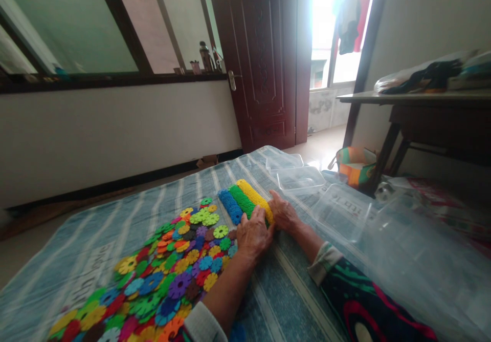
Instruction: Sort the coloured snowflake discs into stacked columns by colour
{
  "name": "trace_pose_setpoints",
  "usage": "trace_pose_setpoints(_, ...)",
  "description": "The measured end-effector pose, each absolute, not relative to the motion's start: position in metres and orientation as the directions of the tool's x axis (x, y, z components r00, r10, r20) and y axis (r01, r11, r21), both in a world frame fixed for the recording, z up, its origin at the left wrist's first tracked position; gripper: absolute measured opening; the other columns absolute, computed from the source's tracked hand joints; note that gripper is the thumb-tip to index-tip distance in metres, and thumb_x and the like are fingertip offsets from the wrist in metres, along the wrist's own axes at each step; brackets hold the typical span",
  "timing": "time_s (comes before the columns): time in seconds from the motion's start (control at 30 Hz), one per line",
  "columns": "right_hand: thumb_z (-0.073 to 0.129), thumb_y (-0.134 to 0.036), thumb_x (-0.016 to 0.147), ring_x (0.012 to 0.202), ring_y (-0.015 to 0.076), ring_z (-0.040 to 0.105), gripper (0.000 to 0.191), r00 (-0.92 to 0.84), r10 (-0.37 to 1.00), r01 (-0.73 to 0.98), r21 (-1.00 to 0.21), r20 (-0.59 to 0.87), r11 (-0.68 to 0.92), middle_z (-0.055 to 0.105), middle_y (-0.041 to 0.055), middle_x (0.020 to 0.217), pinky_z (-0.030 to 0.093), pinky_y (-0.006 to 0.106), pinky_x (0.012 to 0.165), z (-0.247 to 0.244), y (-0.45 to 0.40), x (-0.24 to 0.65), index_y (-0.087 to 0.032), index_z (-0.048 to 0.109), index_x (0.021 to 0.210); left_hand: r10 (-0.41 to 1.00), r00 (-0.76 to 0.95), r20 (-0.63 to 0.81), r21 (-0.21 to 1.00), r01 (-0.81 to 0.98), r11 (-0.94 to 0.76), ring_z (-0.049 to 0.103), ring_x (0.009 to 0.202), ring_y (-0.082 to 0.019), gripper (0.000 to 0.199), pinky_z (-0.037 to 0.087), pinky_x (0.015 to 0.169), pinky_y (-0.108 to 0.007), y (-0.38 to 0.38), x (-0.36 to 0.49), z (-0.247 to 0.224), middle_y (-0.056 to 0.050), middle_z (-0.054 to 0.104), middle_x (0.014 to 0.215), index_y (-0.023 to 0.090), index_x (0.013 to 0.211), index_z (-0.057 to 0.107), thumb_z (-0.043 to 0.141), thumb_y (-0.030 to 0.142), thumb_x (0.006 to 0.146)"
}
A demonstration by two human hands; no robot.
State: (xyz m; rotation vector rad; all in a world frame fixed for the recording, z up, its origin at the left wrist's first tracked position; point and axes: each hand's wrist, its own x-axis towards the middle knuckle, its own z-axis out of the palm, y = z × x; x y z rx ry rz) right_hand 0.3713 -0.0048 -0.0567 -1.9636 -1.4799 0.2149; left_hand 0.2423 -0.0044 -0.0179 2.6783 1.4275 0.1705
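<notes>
Three tight rows of plastic snowflake discs lie side by side on the bed: a blue row [230, 207], a green row [242, 200] and a yellow row [253, 194]. My left hand [253, 235] bends over the near ends of the green and yellow rows, fingers curled. From the right, my right hand [283, 213] grips the yellow row's near end, its index finger along the side. The two hands almost meet there, and their thumbs are partly hidden. Loose snowflake discs [180, 285] in many colours spread in a pile left of my left forearm.
Clear plastic boxes [301, 180] and a lid-like clear piece [343, 211] lie right of my hands on the striped bedsheet [284, 270]. Larger clear plastic [425, 260] covers the right side. Beyond are a desk [422, 98], an orange-green basket [355, 165] and a brown door [264, 60].
</notes>
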Motion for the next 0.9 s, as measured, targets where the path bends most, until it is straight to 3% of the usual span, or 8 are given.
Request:
trace_pose_setpoints(0.17,0.035,-0.023,0.094,0.086,0.0187,0.066,0.046,0.401,0.874,0.719,-0.686,0.276,-0.113,0.07,0.0117,0.101,0.045,0.026,0.073,-0.0589,-0.0033,0.3732,-0.014,0.041,0.139,0.832,0.551,0.062,0.147,0.82,-0.553,0.041,0.13,-0.038,0.055,0.039,0.101,-0.051,-0.0027,0.2424,-0.0218,-0.006,0.042,0.149,0.021,0.136,0.046,0.046,0.047,0.087)
trace_pose_setpoints(0.3,0.036,-0.022,0.093,0.086,0.0196,0.065,0.048,0.399,0.883,0.718,-0.683,0.246,-0.134,0.071,0.0113,0.092,0.045,0.027,0.074,-0.0603,-0.003,0.3718,-0.011,0.039,0.139,0.831,0.552,0.065,0.146,0.819,-0.556,0.042,0.129,-0.038,0.054,0.04,0.1,-0.051,-0.0036,0.2416,-0.0205,-0.006,0.042,0.149,0.021,0.135,0.046,0.046,0.046,0.087)
trace_pose_setpoints(0.9,0.036,-0.02,0.092,0.075,0.017,0.058,0.042,0.376,0.872,0.705,-0.708,0.315,-0.048,0.066,0.0069,0.086,0.039,0.026,0.069,-0.0625,0.0044,0.3697,-0.016,0.046,0.133,0.838,0.54,0.072,0.14,0.827,-0.545,0.043,0.129,-0.038,0.045,0.041,0.1,-0.052,-0.0081,0.2424,-0.0164,-0.007,0.045,0.146,0.024,0.128,0.052,0.046,0.043,0.088)
